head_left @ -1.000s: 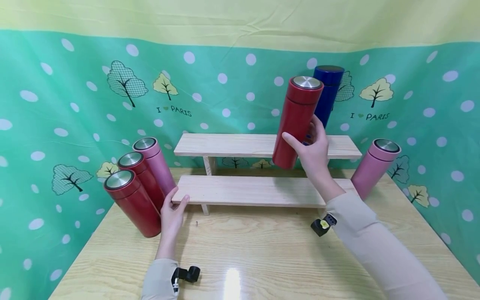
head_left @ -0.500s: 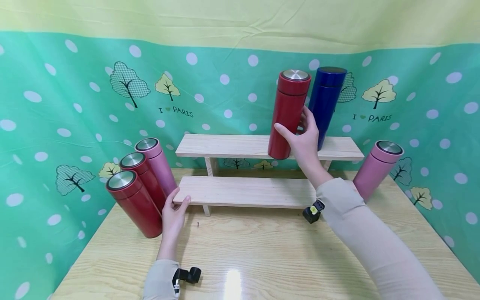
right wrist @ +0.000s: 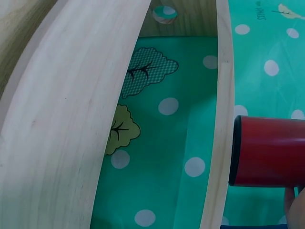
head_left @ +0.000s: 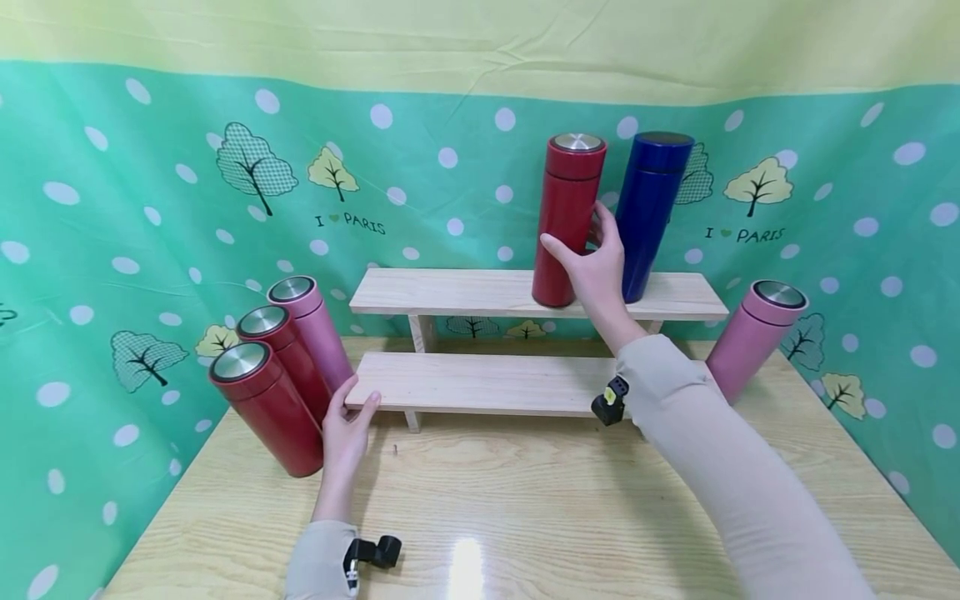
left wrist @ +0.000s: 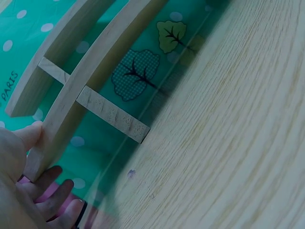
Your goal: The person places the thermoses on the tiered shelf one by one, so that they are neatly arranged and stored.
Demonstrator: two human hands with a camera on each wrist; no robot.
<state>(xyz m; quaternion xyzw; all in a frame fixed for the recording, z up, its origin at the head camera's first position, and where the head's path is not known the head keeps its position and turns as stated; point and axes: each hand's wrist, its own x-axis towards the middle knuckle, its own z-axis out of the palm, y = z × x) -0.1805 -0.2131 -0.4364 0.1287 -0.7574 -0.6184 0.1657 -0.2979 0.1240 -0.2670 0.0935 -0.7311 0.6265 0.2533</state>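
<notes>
The person in front of me wears pale greyish-beige sleeves, plain in colour. The left sleeve [head_left: 318, 560] stops around the wrist; the right sleeve [head_left: 727, 467] runs long and loose, softly creased near its end. At the left wrist sits a small black mount [head_left: 375, 550] with a rounded end and a silvery bit [head_left: 352, 571]; a blocky black device [head_left: 606, 409] on the right carries a yellow patch [head_left: 609, 396].

Red flask [head_left: 566, 202] – further left, more upright
</notes>
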